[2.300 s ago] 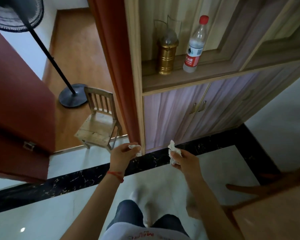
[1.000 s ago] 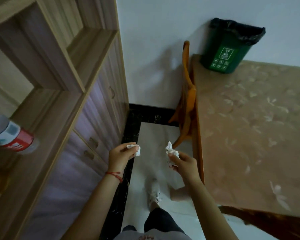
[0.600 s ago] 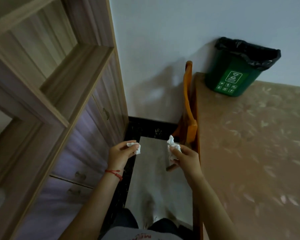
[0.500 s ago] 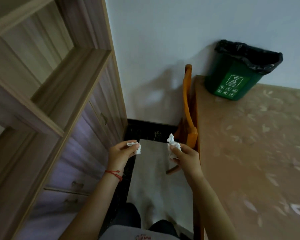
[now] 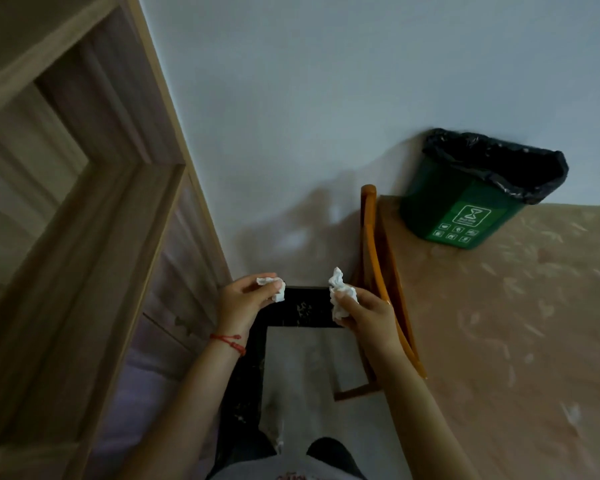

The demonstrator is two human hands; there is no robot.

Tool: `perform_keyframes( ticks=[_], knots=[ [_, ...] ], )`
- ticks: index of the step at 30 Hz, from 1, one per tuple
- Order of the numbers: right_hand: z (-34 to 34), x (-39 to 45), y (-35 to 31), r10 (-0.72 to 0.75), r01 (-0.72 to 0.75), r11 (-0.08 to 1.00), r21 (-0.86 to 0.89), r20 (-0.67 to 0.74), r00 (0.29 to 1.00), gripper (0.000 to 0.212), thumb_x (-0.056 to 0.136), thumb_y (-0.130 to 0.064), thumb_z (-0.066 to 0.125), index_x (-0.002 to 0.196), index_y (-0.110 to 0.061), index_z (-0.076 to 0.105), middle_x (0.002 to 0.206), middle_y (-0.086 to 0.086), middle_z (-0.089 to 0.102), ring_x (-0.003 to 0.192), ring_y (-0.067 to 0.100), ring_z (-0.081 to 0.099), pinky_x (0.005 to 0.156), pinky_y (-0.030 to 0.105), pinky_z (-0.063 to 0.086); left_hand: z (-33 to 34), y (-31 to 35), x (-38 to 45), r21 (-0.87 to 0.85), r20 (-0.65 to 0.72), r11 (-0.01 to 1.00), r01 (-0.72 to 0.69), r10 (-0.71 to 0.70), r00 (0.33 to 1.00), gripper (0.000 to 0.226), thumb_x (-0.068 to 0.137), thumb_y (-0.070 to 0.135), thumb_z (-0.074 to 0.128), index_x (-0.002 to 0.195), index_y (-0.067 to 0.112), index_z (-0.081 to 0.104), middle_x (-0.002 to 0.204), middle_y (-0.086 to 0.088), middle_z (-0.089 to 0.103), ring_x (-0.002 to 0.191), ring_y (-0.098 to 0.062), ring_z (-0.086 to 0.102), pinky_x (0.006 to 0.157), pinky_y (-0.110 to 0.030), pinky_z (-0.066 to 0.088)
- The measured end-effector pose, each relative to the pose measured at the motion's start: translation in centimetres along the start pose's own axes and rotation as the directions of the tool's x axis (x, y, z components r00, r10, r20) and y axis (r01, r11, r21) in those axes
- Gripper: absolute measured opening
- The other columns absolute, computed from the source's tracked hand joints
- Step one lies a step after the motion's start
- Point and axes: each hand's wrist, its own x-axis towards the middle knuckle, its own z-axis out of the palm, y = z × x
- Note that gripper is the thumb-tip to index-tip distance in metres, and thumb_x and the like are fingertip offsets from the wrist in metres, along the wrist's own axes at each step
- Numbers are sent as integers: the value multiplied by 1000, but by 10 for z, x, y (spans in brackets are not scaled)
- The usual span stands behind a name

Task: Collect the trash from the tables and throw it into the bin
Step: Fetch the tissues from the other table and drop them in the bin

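- My left hand (image 5: 243, 301) is raised in front of me, fingers (image 5: 257, 279) pinched on a small crumpled tissue wad (image 5: 274, 287) that pokes out at the fingertips.
- My right hand (image 5: 364, 311) is level with it, just beside, not touching. Thumb and fingers are clamped on a bigger crumpled tissue (image 5: 340, 294), with one twisted end sticking up above the grip.
- The two wads are near each other with a gap between; the dark floor border (image 5: 307, 308) shows through that gap.
- Red string bracelet (image 5: 227, 341) on my left wrist.
- Green bin (image 5: 465, 206) with a black liner stands on the desk (image 5: 516, 323), at the far corner against the white wall (image 5: 326, 98). It is well apart from both hands, up and to the right of them. White icon label faces me; can't read it.
- The desk has a beige patterned cover and runs along my right side.
- Orange wooden chair (image 5: 378, 271) is pushed in at the desk's left edge; my right hand is just in front of its back rail.
- Wooden cabinet (image 5: 94, 237) with open shelves fills the left side.
- Light floor tile (image 5: 302, 375) below my arms, between cabinet and chair.
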Motion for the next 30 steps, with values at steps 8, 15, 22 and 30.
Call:
perform_keyframes(
  ticks=[8,15,22,30],
  knots=[
    [10,58,-25,21,-17,998,54,-66,998,7,86,-20,61,86,-18,68,87,14,67,81,21,66,68,25,55,22,21,67,31,31,999,28,-29,999,17,74,-2,68,91,-1,68,68,-1,68,65,-10,65,64,-17,55],
    [-2,117,-42,22,-13,996,92,-97,995,11,84,-20,64,92,-16,70,81,5,69,78,18,66,73,31,55,63,40,111,82,86,996,-30,23,996,10,73,-1,69,75,8,71,59,7,69,64,-7,65,68,-19,54],
    [-34,167,-60,14,11,989,149,-163,987,9,84,-21,64,88,-23,72,87,7,71,77,16,67,68,29,55,126,59,158,97,173,995,-29,11,985,19,73,-4,68,71,15,69,55,9,69,58,-2,64,60,-16,54],
    [-87,175,-71,73,42,949,313,-347,935,11,85,-11,61,90,-16,70,76,-1,72,71,9,67,59,19,52,208,62,172,165,400,986,-27,-42,915,13,76,-5,65,79,7,69,56,7,69,57,-3,65,55,-14,53]
  ],
)
